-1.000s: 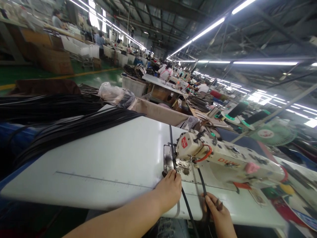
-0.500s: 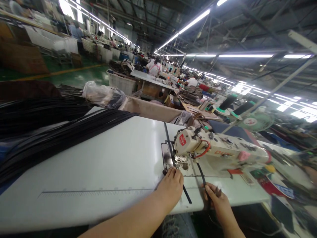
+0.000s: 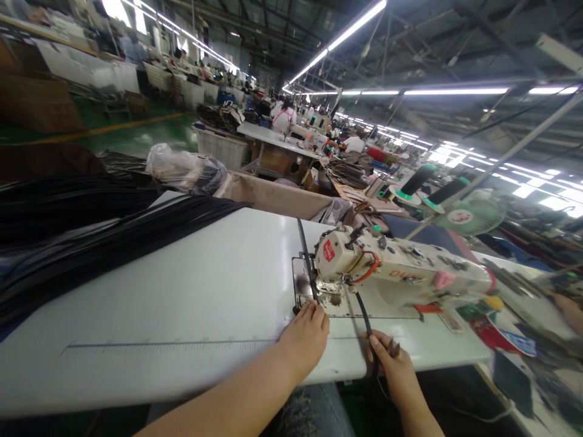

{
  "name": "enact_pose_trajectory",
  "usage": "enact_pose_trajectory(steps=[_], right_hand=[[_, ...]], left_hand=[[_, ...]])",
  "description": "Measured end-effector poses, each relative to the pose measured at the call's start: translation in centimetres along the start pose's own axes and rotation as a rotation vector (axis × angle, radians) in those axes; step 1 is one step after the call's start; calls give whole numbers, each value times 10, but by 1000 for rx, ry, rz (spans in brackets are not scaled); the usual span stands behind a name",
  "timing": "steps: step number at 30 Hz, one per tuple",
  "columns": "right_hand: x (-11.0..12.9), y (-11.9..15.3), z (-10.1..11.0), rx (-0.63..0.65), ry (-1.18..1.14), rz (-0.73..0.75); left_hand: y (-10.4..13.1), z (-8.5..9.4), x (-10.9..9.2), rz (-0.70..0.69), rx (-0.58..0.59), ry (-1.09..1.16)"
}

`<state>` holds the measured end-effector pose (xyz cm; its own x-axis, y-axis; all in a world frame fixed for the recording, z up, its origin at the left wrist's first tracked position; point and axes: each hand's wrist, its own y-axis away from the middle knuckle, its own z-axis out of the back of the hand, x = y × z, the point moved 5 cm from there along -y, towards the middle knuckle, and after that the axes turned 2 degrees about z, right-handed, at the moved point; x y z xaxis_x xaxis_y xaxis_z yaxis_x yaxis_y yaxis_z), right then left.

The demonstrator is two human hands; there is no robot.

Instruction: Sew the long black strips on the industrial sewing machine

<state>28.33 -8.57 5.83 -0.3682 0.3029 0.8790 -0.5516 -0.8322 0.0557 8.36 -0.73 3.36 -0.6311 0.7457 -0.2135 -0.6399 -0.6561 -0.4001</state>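
Observation:
A narrow black strap (image 3: pixel 304 252) runs across the metal plate beside the head of a white sewing machine (image 3: pixel 392 267). My left hand (image 3: pixel 306 331) is closed over the strap's near end, fingertips down by the plate's front edge. Another length of black strap (image 3: pixel 363 311) comes out from under the machine toward me, pinched between the thumb and fingers of my right hand (image 3: pixel 390 358) at the table's front edge. Dark pointed tips (image 3: pixel 392 348) stick out between those fingers; the rest of that tool is hidden in the hand.
A thick bundle of black straps (image 3: pixel 127 243) lies over the left of the white table (image 3: pixel 204 291), which has a printed ruler (image 3: pixel 173 346). Behind stands a beige bin (image 3: pixel 277 197). Thread cones (image 3: pixel 416 182) and a fan (image 3: pixel 473 215) are at the right. Co-workers sit farther back.
The left strap's tail, which stuck out past my left hand toward me, no longer shows there. My left hand stays near the plate; my right hand keeps its pinch. The view has shifted slightly.

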Motion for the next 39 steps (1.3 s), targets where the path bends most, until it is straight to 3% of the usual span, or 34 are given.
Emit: enact_pose_trajectory(steps=[6, 15, 23, 29, 34, 39], right_hand=[[-5, -3, 0, 36, -55, -39], [-23, -11, -3, 131, -31, -7], [-22, 2, -1, 202, 53, 148], [-13, 15, -12, 258, 125, 235], [-10, 26, -27, 270, 161, 303], [4, 39, -49, 381, 167, 372]], left_hand=[[3, 3, 6, 30, 25, -30], [4, 6, 25, 142, -37, 5], [-2, -1, 34, 220, -1, 9], [-6, 3, 41, 276, 57, 104], [-21, 5, 74, 343, -11, 372], [-58, -3, 111, 395, -3, 415]])
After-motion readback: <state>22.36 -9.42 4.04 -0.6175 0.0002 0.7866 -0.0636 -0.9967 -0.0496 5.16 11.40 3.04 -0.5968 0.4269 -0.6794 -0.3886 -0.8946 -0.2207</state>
